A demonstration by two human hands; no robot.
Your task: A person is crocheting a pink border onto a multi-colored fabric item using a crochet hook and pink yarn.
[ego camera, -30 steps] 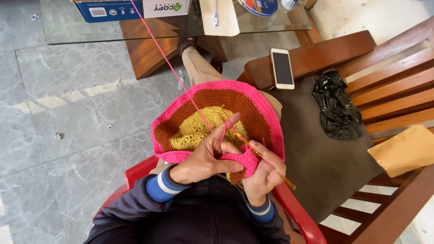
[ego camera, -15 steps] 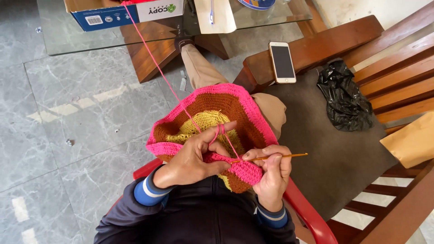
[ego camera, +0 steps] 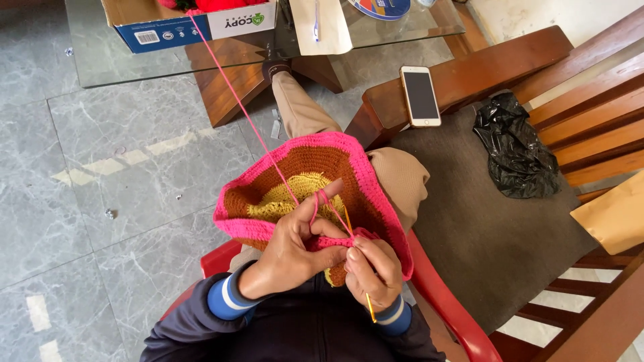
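Since half a second ago, when the hook (ego camera: 367, 305) pointed sideways, I see my right hand (ego camera: 373, 271) pinching it tip-in at the pink edge (ego camera: 335, 240), left hand (ego camera: 295, 251) fingers closed on the crochet piece (ego camera: 315, 167), yarn (ego camera: 241, 107) over its forefinger.

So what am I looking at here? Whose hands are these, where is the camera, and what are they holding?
There is no machine here: a person works with two bare hands. The one picture comes from a camera worn on the head, looking down over the lap.

The left hand grips the pink rim of a crocheted piece, round, with yellow middle, brown ring and pink edge. Pink yarn loops over its forefinger and runs up to a cardboard box on a glass table.

The right hand pinches a thin yellow hook at the rim.

The person sits on a red chair. Beside it a wooden bench bears a phone, and on its grey cushion lies a black bag.
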